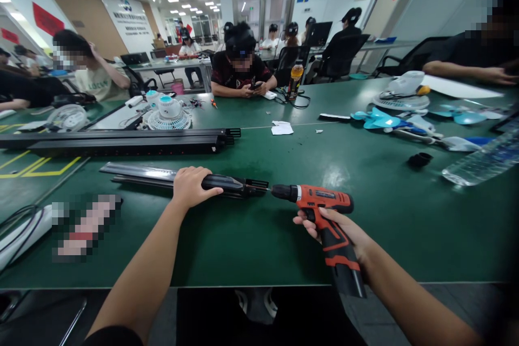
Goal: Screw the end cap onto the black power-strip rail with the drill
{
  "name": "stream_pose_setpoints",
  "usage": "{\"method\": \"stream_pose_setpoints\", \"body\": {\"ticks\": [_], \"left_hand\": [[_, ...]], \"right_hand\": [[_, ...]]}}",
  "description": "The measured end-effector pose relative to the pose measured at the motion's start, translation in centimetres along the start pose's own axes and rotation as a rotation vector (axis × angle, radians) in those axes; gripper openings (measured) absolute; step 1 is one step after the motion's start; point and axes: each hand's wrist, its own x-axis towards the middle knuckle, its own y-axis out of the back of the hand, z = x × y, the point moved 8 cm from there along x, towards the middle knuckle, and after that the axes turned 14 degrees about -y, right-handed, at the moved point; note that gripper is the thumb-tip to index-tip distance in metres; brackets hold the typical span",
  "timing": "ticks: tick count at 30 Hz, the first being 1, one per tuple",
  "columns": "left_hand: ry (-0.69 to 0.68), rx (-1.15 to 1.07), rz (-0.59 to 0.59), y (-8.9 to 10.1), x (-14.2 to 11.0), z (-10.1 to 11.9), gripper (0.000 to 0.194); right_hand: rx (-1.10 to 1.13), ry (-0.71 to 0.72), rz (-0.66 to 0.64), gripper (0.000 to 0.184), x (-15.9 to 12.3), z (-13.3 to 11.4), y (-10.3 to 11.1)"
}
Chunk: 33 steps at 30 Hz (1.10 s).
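Observation:
My left hand (191,188) wraps over a long black housing (229,184) lying on the green table, pressing it from above. Slotted prongs (257,186) stick out of the housing's right end. In my right hand (320,221) is a red and black cordless drill (324,200), gripped by its handle and pointing left. The drill's chuck (281,191) sits close to the pronged end, and a thin bit reaches toward it. Whether the bit touches a screw there is too small to tell.
More long black housings (130,143) lie behind on the left. White fan parts (168,113), blue fan blades (375,118) and a clear plastic bottle (482,157) are on the table (227,243). Across it a person (242,65) holds a phone. A drink bottle (295,78) stands nearby.

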Motion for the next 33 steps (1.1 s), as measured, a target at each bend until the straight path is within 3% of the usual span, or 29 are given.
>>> {"method": "stream_pose_setpoints", "body": {"ticks": [13, 19, 25, 33], "left_hand": [[-0.007, 0.013, 0.001, 0.0, -0.1, -0.1, 0.063], [-0.013, 0.007, 0.009, 0.0, -0.2, -0.1, 0.063], [-0.020, 0.038, 0.030, 0.0, -0.1, 0.1, 0.062], [-0.014, 0.026, 0.049, 0.0, -0.2, 0.1, 0.061]], "right_hand": [[-0.029, 0.042, -0.106, 0.028, 0.4, -0.4, 0.0], [-0.008, -0.081, -0.187, 0.045, 0.7, 0.4, -0.3], [-0.056, -0.041, -0.272, 0.040, 0.4, 0.4, -1.9], [-0.164, 0.012, -0.223, 0.042, 0.5, 0.2, -1.5]]}}
